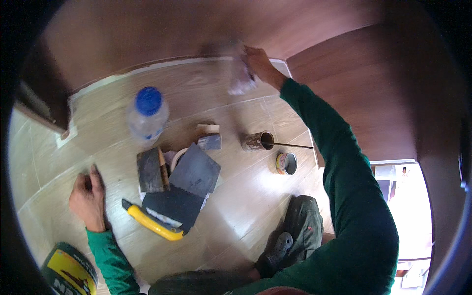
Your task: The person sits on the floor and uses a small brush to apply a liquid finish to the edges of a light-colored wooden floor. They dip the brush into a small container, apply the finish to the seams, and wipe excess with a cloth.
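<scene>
My right hand (pixel 258 63) reaches to the foot of the brown wooden panel (pixel 187 29). It is closed on a pale, crumpled rag (pixel 242 81), smeared by motion and hanging toward the floor. My left hand (pixel 88 199) rests on the floor at the left, fingers apart with nothing in them. To its right lie dark sheets of sandpaper (pixel 196 169), a sanding block (pixel 150 171) and a yellow utility knife (pixel 155 223). A clear plastic bottle with a blue cap (pixel 148 101) stands beyond them.
A stained can (pixel 255 141) lies tilted with a thin stick (pixel 292 145) in its mouth. Near it is a small open tin (pixel 286 163). A dark tub with a yellow label (pixel 69 270) stands at lower left. Another brown panel (pixel 349 93) closes the right side.
</scene>
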{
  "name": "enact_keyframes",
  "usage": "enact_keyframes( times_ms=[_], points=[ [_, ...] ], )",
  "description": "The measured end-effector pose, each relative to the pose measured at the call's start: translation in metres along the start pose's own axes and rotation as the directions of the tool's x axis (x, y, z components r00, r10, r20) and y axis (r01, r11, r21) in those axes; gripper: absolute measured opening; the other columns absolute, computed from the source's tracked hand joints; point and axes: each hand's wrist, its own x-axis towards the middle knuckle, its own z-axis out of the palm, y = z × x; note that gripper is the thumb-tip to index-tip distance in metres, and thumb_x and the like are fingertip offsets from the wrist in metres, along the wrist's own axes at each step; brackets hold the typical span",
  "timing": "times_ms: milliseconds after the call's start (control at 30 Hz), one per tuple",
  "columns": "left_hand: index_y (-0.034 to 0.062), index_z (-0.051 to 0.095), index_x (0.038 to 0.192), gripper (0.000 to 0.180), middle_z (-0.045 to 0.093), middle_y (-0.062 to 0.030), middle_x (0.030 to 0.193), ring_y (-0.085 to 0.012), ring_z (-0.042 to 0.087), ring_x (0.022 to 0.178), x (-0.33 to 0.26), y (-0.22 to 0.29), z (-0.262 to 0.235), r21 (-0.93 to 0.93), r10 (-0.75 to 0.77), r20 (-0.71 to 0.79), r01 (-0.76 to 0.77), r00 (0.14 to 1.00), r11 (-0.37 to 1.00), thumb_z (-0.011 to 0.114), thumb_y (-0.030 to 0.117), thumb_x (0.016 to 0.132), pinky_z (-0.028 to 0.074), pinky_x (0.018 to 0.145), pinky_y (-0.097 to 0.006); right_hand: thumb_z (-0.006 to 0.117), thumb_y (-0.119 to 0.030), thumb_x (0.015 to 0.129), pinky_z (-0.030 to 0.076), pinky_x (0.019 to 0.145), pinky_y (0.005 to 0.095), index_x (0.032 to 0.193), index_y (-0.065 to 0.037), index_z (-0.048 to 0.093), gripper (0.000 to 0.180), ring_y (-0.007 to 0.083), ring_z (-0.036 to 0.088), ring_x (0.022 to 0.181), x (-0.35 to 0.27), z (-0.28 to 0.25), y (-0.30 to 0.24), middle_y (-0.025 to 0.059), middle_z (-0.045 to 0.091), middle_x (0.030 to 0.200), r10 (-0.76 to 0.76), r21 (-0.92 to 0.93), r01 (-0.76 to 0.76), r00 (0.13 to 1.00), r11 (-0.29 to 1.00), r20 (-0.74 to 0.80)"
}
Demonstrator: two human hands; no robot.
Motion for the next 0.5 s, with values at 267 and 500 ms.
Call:
enact_keyframes(
  times_ms=[267,500],
  points=[
    [0.0074,0.067,0.076,0.049,0.068,-0.0188,0.071,-0.0383,0.068,0.063,-0.007,-0.032,0.009,0.114,0.046,0.088,-0.056,0.995,0.992,0.057,0.052,0.095,0.053,0.058,-0.047,0.059,-0.007,0.096,0.054,0.096,0.0352,0.124,-0.002,0.068,0.029,0.0286,0.067,0.107,-0.218,-0.161,-0.141,0.0155,0.067,0.122,0.598,0.518,-0.551,0.796,0.654,0.092],
    [0.0068,0.07,0.085,0.053,0.07,-0.0215,0.075,-0.0404,0.07,0.073,0.002,-0.029,0.014,0.01,0.072,0.088,-0.073,0.994,0.997,0.053,0.055,0.096,0.055,0.066,-0.051,0.07,0.001,0.087,0.052,0.093,0.0302,0.126,0.0,0.065,0.04,0.0205,0.067,0.105,-0.293,-0.154,-0.342,0.0164,0.07,0.114,0.579,0.715,-0.622,0.725,0.318,0.373]
  ],
)
